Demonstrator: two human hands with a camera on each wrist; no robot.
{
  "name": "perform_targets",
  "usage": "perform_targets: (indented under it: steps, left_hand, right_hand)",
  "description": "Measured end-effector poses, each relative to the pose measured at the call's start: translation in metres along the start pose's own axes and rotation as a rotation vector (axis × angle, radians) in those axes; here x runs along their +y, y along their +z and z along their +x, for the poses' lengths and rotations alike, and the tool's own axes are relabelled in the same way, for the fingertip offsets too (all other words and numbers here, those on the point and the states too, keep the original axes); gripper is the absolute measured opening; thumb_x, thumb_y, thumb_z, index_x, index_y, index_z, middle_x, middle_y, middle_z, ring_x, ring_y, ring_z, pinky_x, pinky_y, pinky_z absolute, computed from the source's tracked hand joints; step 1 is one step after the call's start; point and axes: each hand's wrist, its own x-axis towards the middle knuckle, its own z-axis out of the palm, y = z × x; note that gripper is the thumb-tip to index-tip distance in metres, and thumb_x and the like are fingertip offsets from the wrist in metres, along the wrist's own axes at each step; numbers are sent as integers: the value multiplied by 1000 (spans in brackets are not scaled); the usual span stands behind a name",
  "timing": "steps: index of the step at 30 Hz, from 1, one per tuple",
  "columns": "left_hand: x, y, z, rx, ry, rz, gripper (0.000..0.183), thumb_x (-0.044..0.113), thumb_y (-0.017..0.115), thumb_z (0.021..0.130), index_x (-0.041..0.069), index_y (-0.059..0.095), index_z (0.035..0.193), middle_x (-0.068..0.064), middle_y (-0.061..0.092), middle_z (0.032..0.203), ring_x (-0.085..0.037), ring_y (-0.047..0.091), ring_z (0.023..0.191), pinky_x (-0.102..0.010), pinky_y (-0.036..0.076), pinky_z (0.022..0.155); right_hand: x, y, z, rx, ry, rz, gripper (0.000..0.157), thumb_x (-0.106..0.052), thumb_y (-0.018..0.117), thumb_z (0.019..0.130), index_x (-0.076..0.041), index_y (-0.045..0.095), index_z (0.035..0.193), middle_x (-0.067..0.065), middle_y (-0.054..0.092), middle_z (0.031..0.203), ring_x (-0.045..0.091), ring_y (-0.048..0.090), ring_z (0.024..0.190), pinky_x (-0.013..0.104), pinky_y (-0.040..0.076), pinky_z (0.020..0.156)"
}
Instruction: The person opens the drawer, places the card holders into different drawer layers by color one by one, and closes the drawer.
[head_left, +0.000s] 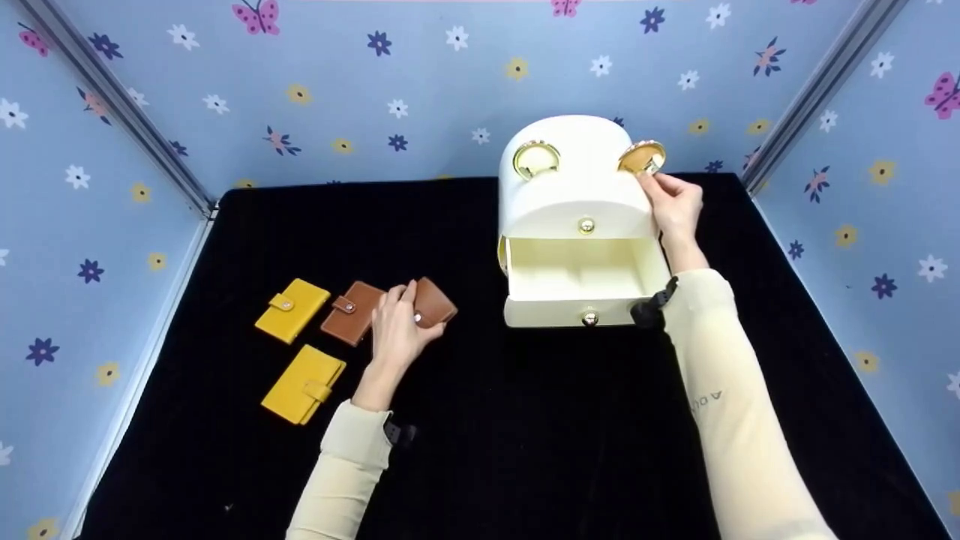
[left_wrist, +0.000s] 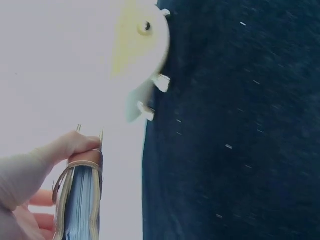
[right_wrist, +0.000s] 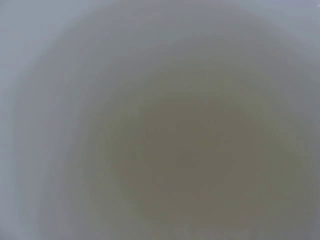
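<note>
My left hand grips a small brown card holder with a snap strap. In the left wrist view, the thumb presses on the strap, and the edges of the card holder's sleeves show. Just left of that hand lies another brown card holder. At the right side of a white storage box, my right hand pinches the lower edge of a gold-rimmed round ear. The box's lower drawer is pulled out, with its inside bare. Only a pale blur fills the right wrist view.
Two yellow card holders, one behind and one in front, lie on the black cloth at the left. Flower-patterned panels enclose the back and sides. The drawer juts toward the front, beside my right wrist.
</note>
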Motion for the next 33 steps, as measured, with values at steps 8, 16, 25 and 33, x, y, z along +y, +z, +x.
perform_targets:
  steps: [8,16,25,33]
  left_hand:
    - [28,-18,4,29,73,-23,76,27,79,59,-5,50,121,-20,52,112,-34,47,100,-46,36,82]
    - [56,-34,10,39,119,-53,77,29,78,59,-3,50,123,-17,52,114,-31,48,99,-44,37,81]
    - [88,-42,21,47,209,-89,76,30,79,61,-1,49,124,-14,52,113,-29,47,101,-44,37,84]
    - [117,-36,37,2,290,-117,74,30,78,63,1,49,125,-13,51,117,-27,45,106,-43,36,86]
  right_hand:
    - [0,-1,0,2,-2,-9,34,-28,72,73,-6,69,98,2,67,88,7,59,67,17,46,61]
    - [-1,-1,0,5,1,19,31,-27,74,72,-7,71,95,-1,66,83,6,58,66,17,45,61]
    - [-1,0,0,4,-4,61,23,-23,74,72,-8,72,89,-5,65,74,6,57,62,17,45,58]
    - [0,-1,0,6,-1,35,25,-25,74,71,-8,72,91,-4,66,77,6,58,64,17,45,59]
